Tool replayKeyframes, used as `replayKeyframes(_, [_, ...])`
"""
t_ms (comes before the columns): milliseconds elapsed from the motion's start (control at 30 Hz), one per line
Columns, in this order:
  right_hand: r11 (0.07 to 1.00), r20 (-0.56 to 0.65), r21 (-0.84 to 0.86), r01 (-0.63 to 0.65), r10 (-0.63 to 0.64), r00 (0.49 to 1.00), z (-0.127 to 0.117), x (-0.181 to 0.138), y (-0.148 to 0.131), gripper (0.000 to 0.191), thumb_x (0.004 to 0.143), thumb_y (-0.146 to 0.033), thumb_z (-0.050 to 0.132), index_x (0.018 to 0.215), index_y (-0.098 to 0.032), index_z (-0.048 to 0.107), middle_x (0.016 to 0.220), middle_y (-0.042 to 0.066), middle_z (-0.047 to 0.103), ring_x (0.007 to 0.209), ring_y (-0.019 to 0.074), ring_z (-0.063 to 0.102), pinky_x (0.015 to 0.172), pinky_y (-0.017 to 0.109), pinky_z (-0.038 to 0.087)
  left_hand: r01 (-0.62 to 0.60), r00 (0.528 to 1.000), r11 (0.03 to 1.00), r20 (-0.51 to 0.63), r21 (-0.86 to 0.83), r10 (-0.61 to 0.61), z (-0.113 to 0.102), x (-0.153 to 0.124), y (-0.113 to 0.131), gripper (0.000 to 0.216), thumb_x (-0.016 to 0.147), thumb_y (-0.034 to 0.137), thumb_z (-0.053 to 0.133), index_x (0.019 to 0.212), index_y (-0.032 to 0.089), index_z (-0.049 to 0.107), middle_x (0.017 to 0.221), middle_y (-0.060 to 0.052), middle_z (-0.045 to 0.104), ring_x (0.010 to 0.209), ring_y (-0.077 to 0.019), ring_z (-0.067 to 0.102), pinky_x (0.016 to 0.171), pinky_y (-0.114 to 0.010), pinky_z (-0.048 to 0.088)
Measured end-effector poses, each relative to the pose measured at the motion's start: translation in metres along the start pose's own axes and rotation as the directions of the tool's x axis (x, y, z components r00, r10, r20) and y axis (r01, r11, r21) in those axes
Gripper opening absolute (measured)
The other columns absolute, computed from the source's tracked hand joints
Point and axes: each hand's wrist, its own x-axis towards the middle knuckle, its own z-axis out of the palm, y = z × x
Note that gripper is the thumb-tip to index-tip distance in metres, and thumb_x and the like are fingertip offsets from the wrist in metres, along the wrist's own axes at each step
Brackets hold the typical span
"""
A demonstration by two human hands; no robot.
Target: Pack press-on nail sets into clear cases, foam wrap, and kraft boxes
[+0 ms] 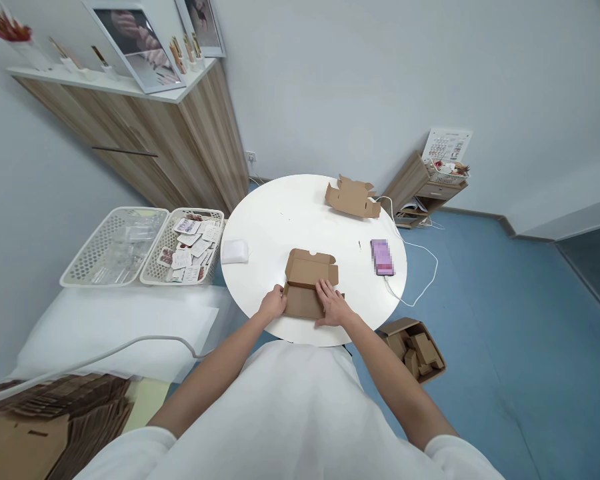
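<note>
A small brown cardboard box (303, 301), partly folded with its lid panel (307, 269) raised, sits near the front edge of the round white table (305, 220). At its left side my left hand (273, 303) is closed, with the fingers pinching the box's edge. My right hand (333, 305) lies over the right end of the box, fingers stretched out and touching the cardboard. Part of that end is hidden under the hand. Farther back on the table is an unfolded cardboard box blank (353, 198).
A phone (382, 257) with a white cable lies at the table's right. At the left is a white packet (235, 251). Beside the table stand a basket of sachets (153, 270), a basket of clear packaging (75, 267), and a carton of folded boxes (437, 373) on the floor.
</note>
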Motion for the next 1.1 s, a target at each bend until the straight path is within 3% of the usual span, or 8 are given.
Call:
replayKeyframes(267, [0.999,-0.031,-0.005,-0.053,0.053,0.998,0.006,0.001,-0.004,0.122,0.052,-0.042,0.073,0.137,-0.021,-0.011,0.146,0.012,-0.002,0.134,0.0279,-0.004,0.102,0.049,0.018,0.018,0.999,0.999,-0.043,0.045,-0.016,0.004,-0.011,0.006,0.031,0.083,0.027,0.036,0.112,0.016,0.036,0.093,-0.012,0.061,0.090,-0.0258,0.058,0.069,-0.033,0.041])
replayKeyframes(367, [0.999,-0.027,-0.003,-0.054,0.054,0.998,0.006,0.000,-0.002,0.121,0.052,-0.042,0.073,0.137,-0.021,-0.011,0.146,0.012,-0.001,0.134,0.0275,-0.004,0.101,0.049,0.019,-0.127,0.990,0.992,-0.059,-0.015,0.126,-0.006,-0.021,0.003,0.065,0.078,0.044,0.045,0.129,0.016,0.019,0.104,-0.011,0.056,0.098,-0.0240,0.055,0.076,-0.032,0.041])
replayKeyframes(500, [0.999,-0.031,-0.016,-0.042,0.041,0.999,0.005,0.001,-0.004,0.120,0.052,-0.040,0.072,0.137,-0.021,-0.010,0.146,0.011,-0.001,0.134,0.0268,-0.003,0.101,0.049,0.019,-0.263,0.965,0.952,0.066,0.158,0.256,-0.020,-0.022,0.006,0.110,0.049,0.054,0.070,0.136,0.025,0.010,0.115,-0.011,0.047,0.097,-0.0293,0.054,0.075,-0.034,0.042])
replayKeyframes(633, [0.999,-0.078,-0.021,-0.048,0.046,0.996,0.004,0.001,-0.005,0.117,0.054,-0.042,0.071,0.138,-0.021,-0.008,0.147,0.011,-0.001,0.134,0.0263,-0.004,0.103,0.049,0.014,-0.229,0.971,0.945,0.126,0.233,0.205,-0.024,-0.009,0.015,0.114,0.044,0.048,0.074,0.137,0.028,0.011,0.110,-0.011,0.049,0.095,-0.0302,0.055,0.074,-0.034,0.042])
replayKeyframes(767, [0.971,-0.250,0.078,-0.226,0.238,0.938,0.010,-0.015,0.007,0.108,0.060,-0.056,0.062,0.138,-0.021,-0.003,0.146,0.013,-0.004,0.133,0.0311,-0.005,0.101,0.054,0.011,-0.213,0.973,0.956,0.136,0.200,0.188,-0.022,-0.005,0.016,0.111,0.046,0.048,0.074,0.137,0.029,0.012,0.112,-0.010,0.049,0.097,-0.0290,0.054,0.076,-0.033,0.042])
replayKeyframes(867, [0.866,-0.328,0.337,-0.369,0.476,0.816,0.024,-0.033,0.021,0.093,0.071,-0.056,0.048,0.139,-0.015,0.000,0.144,0.017,0.012,0.132,0.0304,0.014,0.098,0.050,0.027,-0.219,0.971,0.958,0.134,0.185,0.197,-0.021,-0.006,0.014,0.110,0.046,0.049,0.073,0.136,0.028,0.015,0.112,-0.010,0.049,0.097,-0.0291,0.054,0.076,-0.032,0.042])
replayKeyframes(933, [0.785,-0.299,0.479,-0.393,0.566,0.768,0.033,-0.042,0.027,0.085,0.075,-0.051,0.044,0.138,-0.009,0.005,0.136,0.020,0.030,0.125,0.0294,0.033,0.093,0.045,0.036,-0.233,0.968,0.956,0.131,0.176,0.212,-0.021,-0.006,0.013,0.111,0.045,0.050,0.074,0.136,0.027,0.015,0.111,-0.011,0.050,0.097,-0.0295,0.054,0.075,-0.032,0.041])
replayKeyframes(1100, [0.687,-0.176,0.631,-0.360,0.579,0.796,0.034,-0.043,0.025,0.063,0.076,-0.029,0.038,0.135,-0.012,0.023,0.117,0.013,0.055,0.096,0.0213,0.058,0.078,0.034,0.047,-0.240,0.967,0.956,0.130,0.169,0.220,-0.018,-0.003,0.014,0.115,0.042,0.050,0.075,0.136,0.026,0.014,0.112,-0.012,0.049,0.096,-0.0294,0.055,0.074,-0.032,0.041])
